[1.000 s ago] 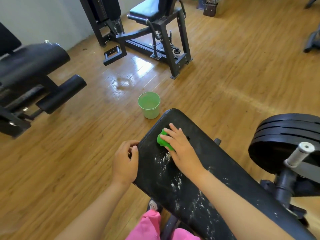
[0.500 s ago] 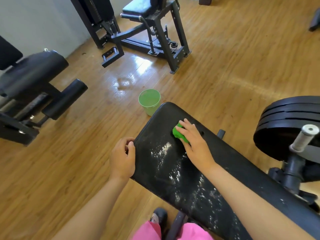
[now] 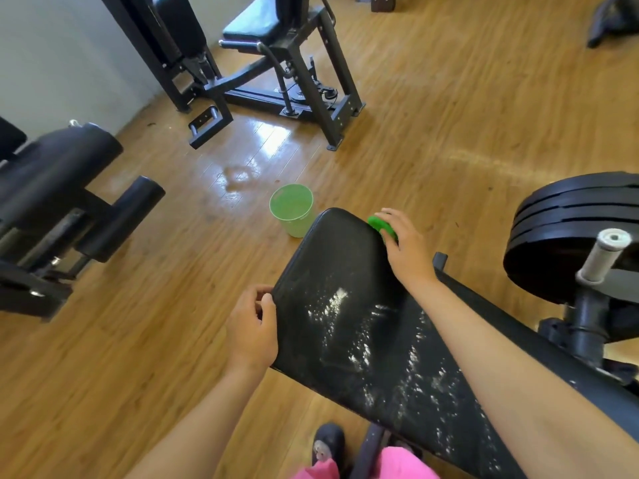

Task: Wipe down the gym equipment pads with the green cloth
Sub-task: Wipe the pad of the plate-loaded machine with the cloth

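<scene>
Fingers [image 3: 390, 216] of the right hand [image 3: 406, 252] curl over the cloth [image 3: 379, 226] at the pad's [image 3: 345, 267] far right edge; the left hand [image 3: 252, 331] grips its left edge. White residue [image 3: 337, 297] lies mid-pad, so firm, overlapping strokes drawn through it would serve best. The cup [image 3: 298, 228] stands on the floor [image 3: 449, 133] beyond the pad; its contents are unclear.

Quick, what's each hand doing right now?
Left hand: closed, gripping the bench pad by its left edge.
Right hand: closed round the green cloth at the pad's right edge.
</scene>
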{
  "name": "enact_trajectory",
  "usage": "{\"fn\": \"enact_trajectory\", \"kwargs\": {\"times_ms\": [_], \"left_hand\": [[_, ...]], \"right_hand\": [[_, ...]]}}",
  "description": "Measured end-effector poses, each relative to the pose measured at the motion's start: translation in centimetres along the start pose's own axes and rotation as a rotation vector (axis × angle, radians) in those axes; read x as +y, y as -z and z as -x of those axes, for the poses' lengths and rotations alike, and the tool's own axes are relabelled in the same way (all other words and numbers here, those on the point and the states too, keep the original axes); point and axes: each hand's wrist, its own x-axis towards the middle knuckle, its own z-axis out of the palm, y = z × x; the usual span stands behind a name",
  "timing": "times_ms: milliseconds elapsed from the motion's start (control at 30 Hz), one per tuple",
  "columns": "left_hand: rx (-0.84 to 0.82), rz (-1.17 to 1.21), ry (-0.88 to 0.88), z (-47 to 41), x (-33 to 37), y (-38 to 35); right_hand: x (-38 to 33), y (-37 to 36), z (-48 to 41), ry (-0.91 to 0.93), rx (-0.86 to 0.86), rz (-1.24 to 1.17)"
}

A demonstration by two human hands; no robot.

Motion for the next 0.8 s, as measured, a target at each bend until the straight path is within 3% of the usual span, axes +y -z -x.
{"fn": "enact_trajectory", "kwargs": {"times_ms": [100,233,367,500,600,700,800], "left_hand": [[0.003,-0.003,-0.007,-0.1,0.0,-0.1],[0.012,0.007,-0.027,-0.2,0.0,-0.1],[0.015,0.004,-0.016,-0.1,0.1,0.0],[0.035,0.023,0.005,-0.1,0.1,-0.1],[0.044,0.034,0.013,-0.1,0.0,-0.2],[0.066,0.048,0.001,-0.1,0.0,-0.2],[0.093,0.104,0.008,-0.1,0.0,-0.1]], "right_hand": [[-0.8,-0.1,4.5,0.021,0.022,-0.036],[-1.5,-1.4,10.4,0.116,-0.070,-0.028],[-0.9,-0.7,9.2,0.239,-0.100,0.101],[-1.0,-0.1,3.2,0.040,0.106,0.139],[-3.0,-1.3,1.1,-0.069,0.125,0.090],[-6.0,-3.8,2.7,0.035,0.119,0.040],[-9.6,-6.7,6.9,0.204,0.003,0.008]]}}
